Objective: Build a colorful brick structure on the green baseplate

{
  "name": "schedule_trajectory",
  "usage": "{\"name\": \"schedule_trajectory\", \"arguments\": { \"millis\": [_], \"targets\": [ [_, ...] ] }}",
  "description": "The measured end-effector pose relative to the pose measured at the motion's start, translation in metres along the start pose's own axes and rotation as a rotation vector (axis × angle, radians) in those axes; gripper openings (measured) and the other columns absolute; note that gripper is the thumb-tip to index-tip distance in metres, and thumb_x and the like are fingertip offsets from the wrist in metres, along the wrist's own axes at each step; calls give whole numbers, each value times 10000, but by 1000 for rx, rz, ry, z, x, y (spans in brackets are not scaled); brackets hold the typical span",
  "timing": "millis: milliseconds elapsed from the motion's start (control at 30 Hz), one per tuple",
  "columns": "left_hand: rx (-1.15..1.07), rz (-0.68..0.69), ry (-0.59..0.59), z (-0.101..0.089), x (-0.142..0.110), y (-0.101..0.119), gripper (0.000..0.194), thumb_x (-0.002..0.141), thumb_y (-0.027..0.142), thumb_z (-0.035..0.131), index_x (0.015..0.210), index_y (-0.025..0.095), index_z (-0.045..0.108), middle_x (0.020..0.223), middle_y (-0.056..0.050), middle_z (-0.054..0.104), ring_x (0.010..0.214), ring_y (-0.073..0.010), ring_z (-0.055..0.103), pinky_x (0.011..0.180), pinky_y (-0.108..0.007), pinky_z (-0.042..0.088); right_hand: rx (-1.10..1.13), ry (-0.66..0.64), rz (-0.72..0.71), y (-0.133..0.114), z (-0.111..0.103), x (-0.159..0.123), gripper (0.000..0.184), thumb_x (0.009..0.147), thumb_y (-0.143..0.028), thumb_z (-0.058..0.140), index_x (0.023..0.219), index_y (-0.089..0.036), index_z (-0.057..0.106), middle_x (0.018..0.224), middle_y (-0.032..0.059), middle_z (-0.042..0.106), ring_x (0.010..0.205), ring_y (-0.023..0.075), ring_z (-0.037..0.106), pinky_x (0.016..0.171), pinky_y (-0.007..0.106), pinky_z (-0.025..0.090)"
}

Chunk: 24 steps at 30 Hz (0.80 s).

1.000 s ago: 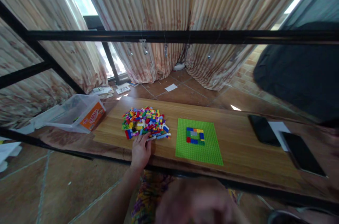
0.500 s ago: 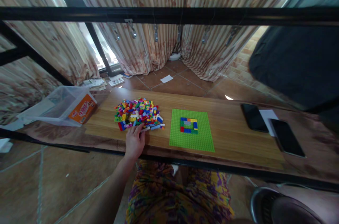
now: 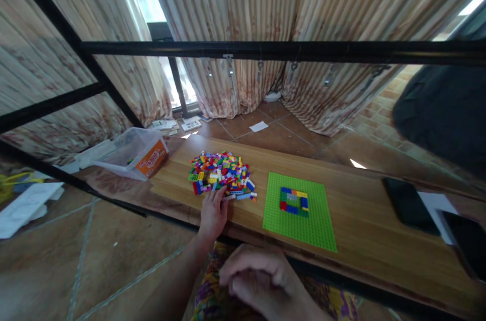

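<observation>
At the near edge of a heap of small mixed-colour building bricks (image 3: 224, 171), my left hand (image 3: 213, 213) rests with its fingers stretched out onto the bricks. Its fingertips touch the heap, and no brick shows in its grasp. My right hand (image 3: 266, 278) is above my lap, in front of the table edge, its fingers loosely curved and apart from the thumb, with nothing visible between them. To the right of the heap lies a green studded baseplate (image 3: 275, 219). On it sits a square ring of blue, red, yellow, orange and green bricks (image 3: 294, 209) around a grey brick (image 3: 291, 197).
A clear plastic box (image 3: 125, 159) with an orange label stands left of the wooden board (image 3: 357, 199). Two dark phones (image 3: 408, 204) and a white paper (image 3: 436, 204) lie at the right. A black metal bar (image 3: 266, 50) crosses behind the table.
My right hand has come into view at the bottom. The view has turned left, shifting everything rightward and down. My left hand stays at the heap's near edge.
</observation>
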<state>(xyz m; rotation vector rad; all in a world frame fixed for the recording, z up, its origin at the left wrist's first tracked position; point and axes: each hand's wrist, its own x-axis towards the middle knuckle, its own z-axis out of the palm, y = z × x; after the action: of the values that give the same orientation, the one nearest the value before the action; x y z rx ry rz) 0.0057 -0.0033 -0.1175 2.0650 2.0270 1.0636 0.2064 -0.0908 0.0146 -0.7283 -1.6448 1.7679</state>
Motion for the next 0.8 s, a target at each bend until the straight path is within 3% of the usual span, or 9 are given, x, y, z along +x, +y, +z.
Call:
{"name": "schedule_trajectory", "arguments": {
  "millis": [67, 133, 267, 433, 633, 800],
  "targets": [
    [3, 2, 6, 1, -1, 0, 391, 915, 184, 477, 1304, 184, 512, 1181, -115, 628, 1095, -258, 578, 964, -429, 464, -81, 215, 72, 28, -10, 23, 246, 871, -405, 576, 880, -220, 738, 825, 39, 710, 757, 157, 645, 689, 248, 509],
    [4, 0, 7, 0, -1, 0, 409, 905, 166, 483, 1314, 179, 503, 1166, -114, 635, 1098, -257, 579, 965, -423, 462, -221, 359, 124, 58, -21, 36, 252, 871, -394, 565, 897, -210, 736, 874, 53, 718, 822, 183, 649, 747, 276, 500],
    [-36, -5, -2, -3, -2, 1, 439, 893, 141, 487, 1330, 176, 484, 1124, -107, 645, 1064, -240, 593, 951, -417, 472, -453, 425, 88, 93, -40, 48, 268, 892, -351, 504, 923, -206, 727, 863, 58, 703, 796, 190, 648, 718, 286, 488],
    [-116, -27, -17, -7, -4, 0, 446, 898, 117, 459, 1339, 184, 472, 1000, -83, 659, 971, -216, 611, 915, -404, 495, -628, 427, -21, 101, -53, 73, 248, 899, -279, 466, 939, -212, 702, 874, 51, 680, 788, 176, 644, 701, 280, 484],
    [-163, -38, -24, -8, -7, 0, 452, 908, 137, 472, 1355, 196, 447, 1080, -91, 650, 1026, -216, 597, 942, -412, 490, -756, 492, -112, 106, -65, 109, 250, 896, -245, 453, 962, -201, 691, 939, 69, 695, 836, 186, 654, 759, 304, 493],
    [-158, -54, -46, -9, -7, 1, 455, 907, 127, 468, 1355, 204, 451, 1104, -98, 650, 1052, -227, 593, 935, -427, 494, -902, 523, -123, 96, -79, 138, 260, 903, -251, 453, 1001, -202, 689, 962, 67, 694, 831, 187, 644, 758, 309, 488]
  ]
}}
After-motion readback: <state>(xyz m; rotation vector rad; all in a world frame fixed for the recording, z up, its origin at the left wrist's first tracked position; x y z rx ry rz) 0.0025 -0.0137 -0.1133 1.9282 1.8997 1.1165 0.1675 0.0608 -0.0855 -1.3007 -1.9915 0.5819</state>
